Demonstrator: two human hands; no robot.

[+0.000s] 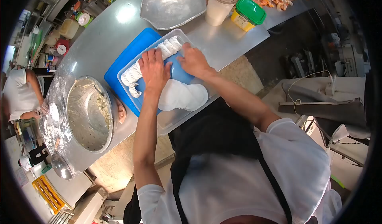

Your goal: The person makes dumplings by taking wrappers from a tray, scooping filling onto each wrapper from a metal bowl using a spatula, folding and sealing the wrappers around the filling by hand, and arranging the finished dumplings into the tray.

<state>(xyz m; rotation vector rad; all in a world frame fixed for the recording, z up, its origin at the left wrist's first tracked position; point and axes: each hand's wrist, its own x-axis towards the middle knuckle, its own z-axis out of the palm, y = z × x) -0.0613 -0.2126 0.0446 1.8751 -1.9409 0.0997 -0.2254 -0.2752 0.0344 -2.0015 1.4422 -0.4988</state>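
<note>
A clear plastic tub (173, 125) rests on a blue tray or lid (139, 45). Along its far side runs a row of white, ridged dough pieces (129, 74). A pile of thin, round white dough sheets (184, 95) lies at the near side, with a bare blue surface (180, 69) showing in between. My left hand (153, 71) reaches over the row, fingers stretched across the pieces and thumb apart. At the row's right end is my right hand (195, 62), its fingertips near the tub's rim and its thumb and forefinger apart; I see nothing between them.
Left of the tub stands a large metal bowl (90, 138) with filling residue. Behind are a metal tray (173, 7), a lidded plastic container (218, 13) and a green-lidded yellow tub (246, 18). Another person (24, 91) works at the floured far left.
</note>
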